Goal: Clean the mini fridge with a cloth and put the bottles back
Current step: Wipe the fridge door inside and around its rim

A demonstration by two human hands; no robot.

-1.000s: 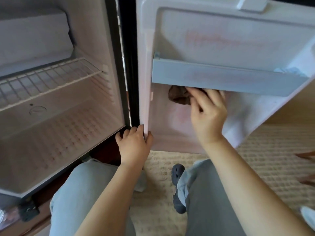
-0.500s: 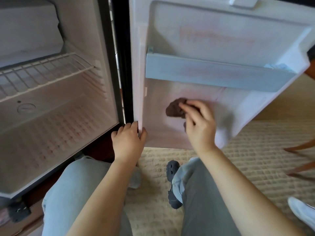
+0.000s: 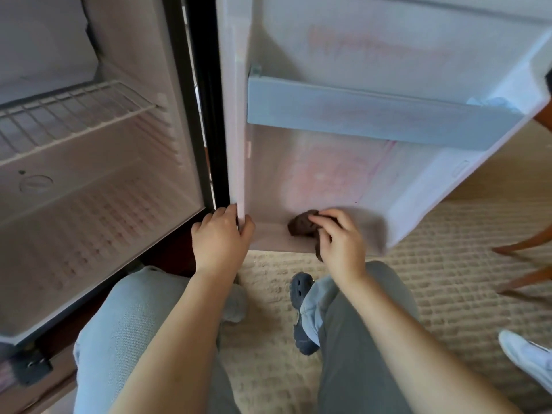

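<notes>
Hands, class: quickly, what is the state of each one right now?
Left hand: grips the fridge door by its edge.
Right hand: holds the brown cloth against the door's bottom ledge.

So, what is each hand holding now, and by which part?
The right hand grips the brown cloth by its right end; the left hand grips the fridge door at its lower left edge.

fridge [image 3: 89, 219]: left, open; shelf [image 3: 74, 115] across its upper part
door [image 3: 343, 162]: right of fridge, swung open; rack [image 3: 373, 115] across its middle
cloth [image 3: 300, 227]: against door's bottom edge, under right hand [image 3: 340, 240]
left hand [image 3: 219, 239]: on door's bottom-left corner
</notes>
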